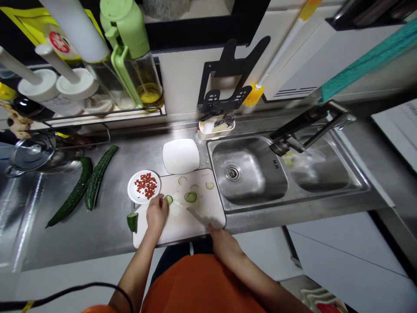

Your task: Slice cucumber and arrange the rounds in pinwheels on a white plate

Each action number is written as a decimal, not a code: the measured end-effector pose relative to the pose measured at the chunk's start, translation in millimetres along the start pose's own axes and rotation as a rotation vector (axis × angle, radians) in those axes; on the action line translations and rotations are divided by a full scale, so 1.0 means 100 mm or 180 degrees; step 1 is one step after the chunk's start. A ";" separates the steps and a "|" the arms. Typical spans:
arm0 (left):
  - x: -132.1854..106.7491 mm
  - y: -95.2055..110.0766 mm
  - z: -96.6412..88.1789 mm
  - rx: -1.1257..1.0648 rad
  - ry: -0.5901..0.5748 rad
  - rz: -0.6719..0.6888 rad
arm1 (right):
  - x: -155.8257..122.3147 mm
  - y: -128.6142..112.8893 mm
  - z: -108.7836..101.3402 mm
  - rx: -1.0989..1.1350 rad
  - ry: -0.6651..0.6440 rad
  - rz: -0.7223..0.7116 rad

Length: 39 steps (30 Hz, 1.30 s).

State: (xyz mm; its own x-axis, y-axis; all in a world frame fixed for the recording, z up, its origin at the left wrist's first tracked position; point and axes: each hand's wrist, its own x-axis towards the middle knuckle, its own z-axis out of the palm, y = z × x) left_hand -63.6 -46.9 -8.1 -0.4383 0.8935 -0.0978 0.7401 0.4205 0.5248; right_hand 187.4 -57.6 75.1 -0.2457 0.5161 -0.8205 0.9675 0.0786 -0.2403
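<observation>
My left hand (157, 213) rests on a white cutting board (208, 204), fingers curled over a short piece of cucumber (168, 199). My right hand (220, 241) grips the handle of a knife (198, 216), whose blade lies across the board just right of the left hand. Several thin cucumber slices (190, 196) lie scattered on the board beyond the blade. A cut cucumber end (132, 221) lies at the board's left edge.
A small white plate of red pieces (143, 186) and an empty white square dish (180, 155) sit behind the board. Two whole cucumbers (87, 182) lie to the left. A double steel sink (254, 171) with tap (302, 130) is to the right. A pot lid (31, 152) and bottles stand at back left.
</observation>
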 end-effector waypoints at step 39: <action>0.13 0.70 0.43 -0.0198 -0.1373 0.0445 | -0.03 -0.02 0.01 0.0031 0.0070 0.0018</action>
State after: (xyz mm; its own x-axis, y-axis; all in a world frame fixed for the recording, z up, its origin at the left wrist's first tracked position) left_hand 4.3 1.1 -9.6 -0.0740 0.9305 -0.3587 0.7393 0.2926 0.6065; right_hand 186.6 -60.6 77.6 -0.2388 0.5352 -0.8103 0.9682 0.0673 -0.2409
